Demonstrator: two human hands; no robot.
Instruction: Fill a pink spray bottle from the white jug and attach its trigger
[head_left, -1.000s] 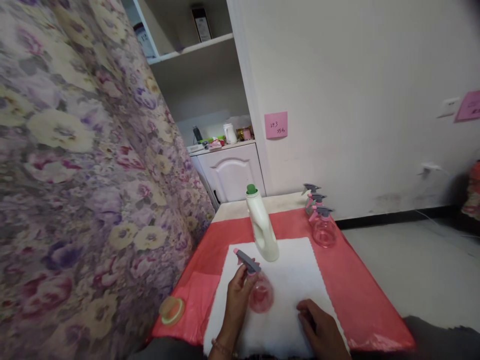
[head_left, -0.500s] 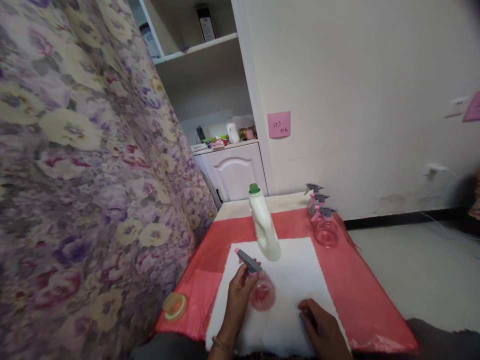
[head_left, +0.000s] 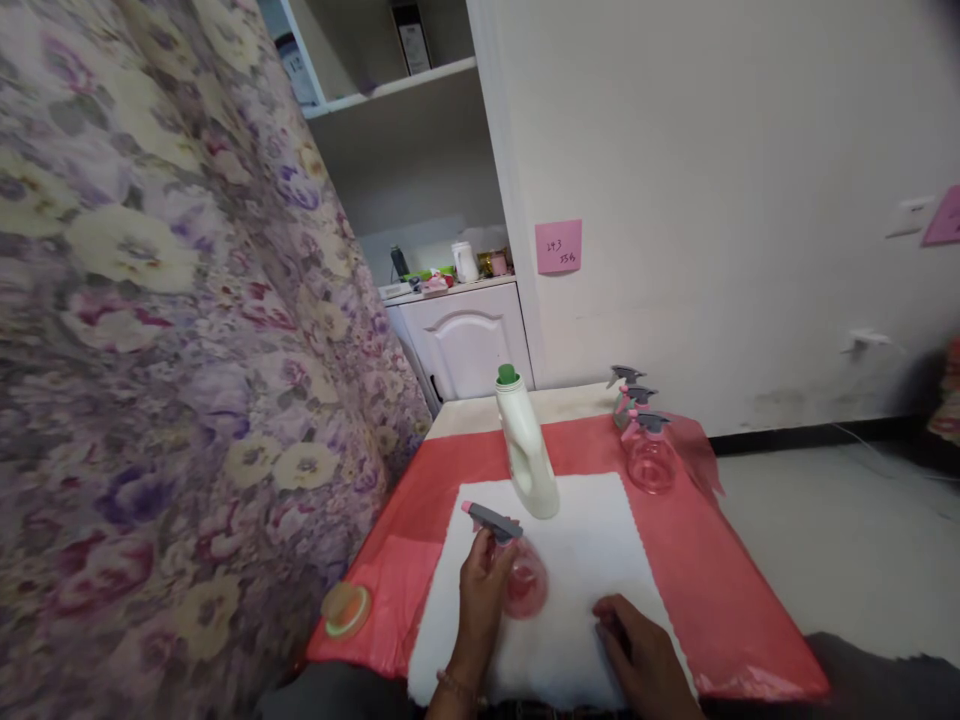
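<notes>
- Clear plastic with a pinkish tint formed the round-bellied spray bottle [head_left: 527, 588], which sat on the white cloth [head_left: 577, 545]; its grey-and-pink trigger head [head_left: 495, 522] was on top.
- The left hand [head_left: 484, 580] grasped this bottle near the neck, thumb and fingers pinching just below the trigger head.
- The right hand [head_left: 637, 640] lay over the right part of the cloth, fingers loosely curled, with nothing visible in its hold.
- As far as could be judged, bottle and head were already together; letting go was not yet done. Whether the head was screwed tight, or any liquid was inside, I could not tell.
- Just beyond stood a pale cream plastic jug [head_left: 531, 455] with a green fitting [head_left: 508, 374] in its mouth, untouched by either hand.
- At the far right of the red table covering [head_left: 720, 590], three similar trigger-topped spray bottles [head_left: 651, 468] stood in a row, also untouched; whether they were finished or waiting was unclear.
</notes>
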